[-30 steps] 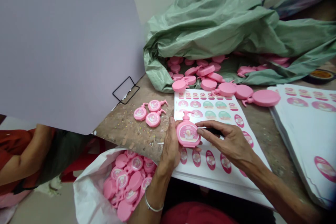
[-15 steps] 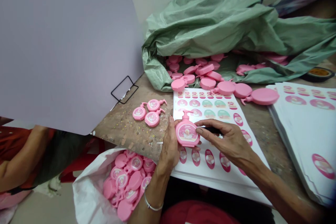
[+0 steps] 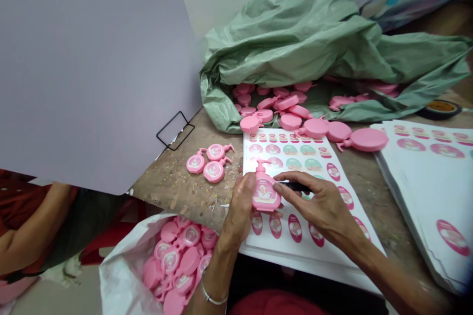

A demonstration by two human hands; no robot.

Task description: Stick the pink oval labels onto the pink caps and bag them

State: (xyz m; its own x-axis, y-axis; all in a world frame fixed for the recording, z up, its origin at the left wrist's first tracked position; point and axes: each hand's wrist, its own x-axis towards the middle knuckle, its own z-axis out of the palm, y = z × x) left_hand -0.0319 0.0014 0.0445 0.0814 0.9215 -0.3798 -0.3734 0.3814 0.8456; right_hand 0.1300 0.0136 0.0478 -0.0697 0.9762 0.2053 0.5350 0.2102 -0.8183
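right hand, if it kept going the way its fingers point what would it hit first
The right hand would meet the pink pump bottle held in the left hand. Its fingers point left and sit at the bottle's edge, though from this view I can't tell whether they touch it.

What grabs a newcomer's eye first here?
The bright pink bottle-shaped piece in the left hand at centre, over a sheet of oval labels, with the right hand beside it pinching a small black item. Above, a crumpled green plastic sack has blank pink pieces at its mouth. Bottom left, a white sack holds labelled pink pieces.
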